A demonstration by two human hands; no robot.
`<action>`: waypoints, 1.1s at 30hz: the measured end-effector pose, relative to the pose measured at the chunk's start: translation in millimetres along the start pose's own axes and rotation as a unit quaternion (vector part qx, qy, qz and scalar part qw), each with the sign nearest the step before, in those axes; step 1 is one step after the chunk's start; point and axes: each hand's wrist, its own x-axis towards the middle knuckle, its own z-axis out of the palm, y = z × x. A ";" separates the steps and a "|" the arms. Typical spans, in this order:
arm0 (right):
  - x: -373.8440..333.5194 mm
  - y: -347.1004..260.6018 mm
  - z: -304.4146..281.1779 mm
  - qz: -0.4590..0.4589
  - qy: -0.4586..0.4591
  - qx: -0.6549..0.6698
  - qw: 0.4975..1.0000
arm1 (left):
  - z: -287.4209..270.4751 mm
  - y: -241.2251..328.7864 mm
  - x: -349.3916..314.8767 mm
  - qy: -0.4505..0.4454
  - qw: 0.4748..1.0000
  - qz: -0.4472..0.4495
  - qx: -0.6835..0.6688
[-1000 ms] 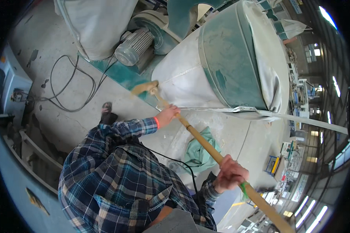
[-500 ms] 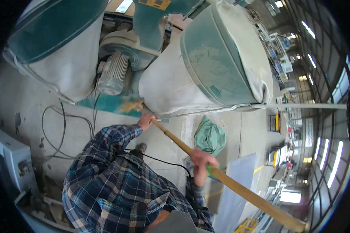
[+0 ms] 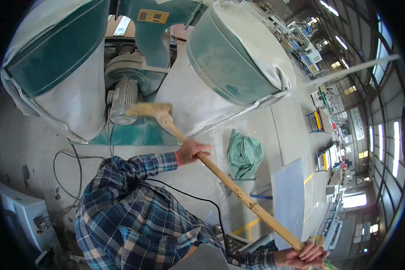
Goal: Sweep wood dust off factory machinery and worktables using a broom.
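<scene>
A long broom with a bamboo-like handle slants across the middle, from upper left to lower right. Its straw-coloured head, blurred by motion, is in front of the ribbed motor. My left hand grips the handle on the head's side, thumb and fingers around the shaft. Farther down, near the handle's other end, my right hand is closed round it, beside a bit of green. Beyond the broom head stand a green base plate and the white lower bag of a dust collector.
A second bag hangs at the left. A crumpled green sack lies on the floor right of the handle, above a grey sheet. Black cable loops on the left floor, near a grey cabinet.
The broom head has risen from the floor by the bag to in front of the motor. My left hand moved right; my right hand moved down and right towards the handle's end.
</scene>
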 end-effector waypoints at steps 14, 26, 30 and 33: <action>-92.6 -185.5 -38.1 -0.021 0.080 -0.055 0.995 | -67.2 123.7 69.3 -0.082 0.949 0.234 0.194; -18.6 -33.7 140.4 -0.069 -0.214 -0.033 0.974 | -150.4 52.1 200.9 -0.016 0.979 0.198 0.045; 14.2 71.0 164.9 -0.112 -0.186 -0.002 0.976 | -199.8 -34.3 204.7 0.021 0.985 0.160 0.068; 38.5 127.7 165.4 -0.012 -0.222 -0.034 0.974 | -227.5 -81.1 208.7 -0.012 0.994 0.089 0.055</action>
